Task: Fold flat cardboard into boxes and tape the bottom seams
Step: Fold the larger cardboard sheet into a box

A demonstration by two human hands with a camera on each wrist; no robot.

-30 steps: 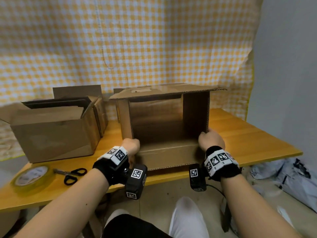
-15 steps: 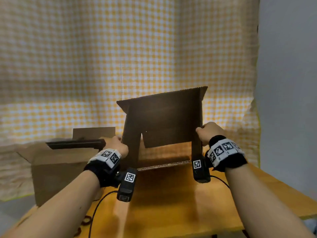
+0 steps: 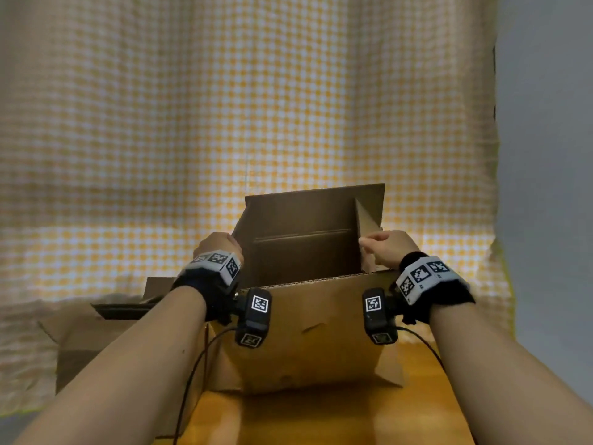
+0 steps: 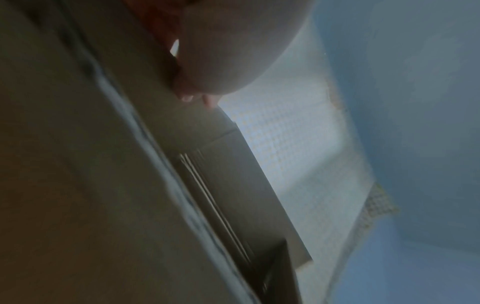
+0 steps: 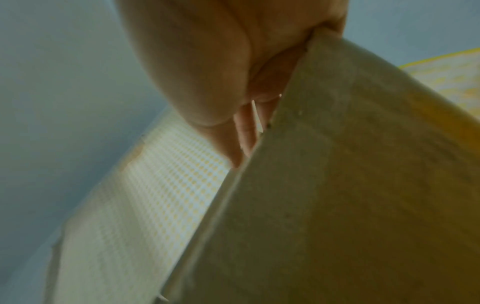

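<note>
A brown cardboard box [image 3: 308, 332] stands on the wooden table [image 3: 417, 422] with its open end up and its far flap raised. My left hand [image 3: 215, 245] grips the box's left wall at the top edge. My right hand [image 3: 385, 247] grips the right wall's top edge, fingers curled over it. In the left wrist view my fingers [image 4: 197, 96] press on cardboard [image 4: 78, 185]. In the right wrist view my fingers [image 5: 233, 144] lie along the edge of a cardboard panel [image 5: 337, 205]. The box's bottom seam is hidden.
Another open cardboard box [image 3: 96, 342] stands at the left, partly behind my left arm. A yellow checked cloth [image 3: 256, 123] hangs behind the table. A grey wall [image 3: 545, 187] is at the right. Cables run from the wrist cameras.
Both hands lifted the box off the table, turned it in the air and set it back down with its open end up. My head has tilted upward.
</note>
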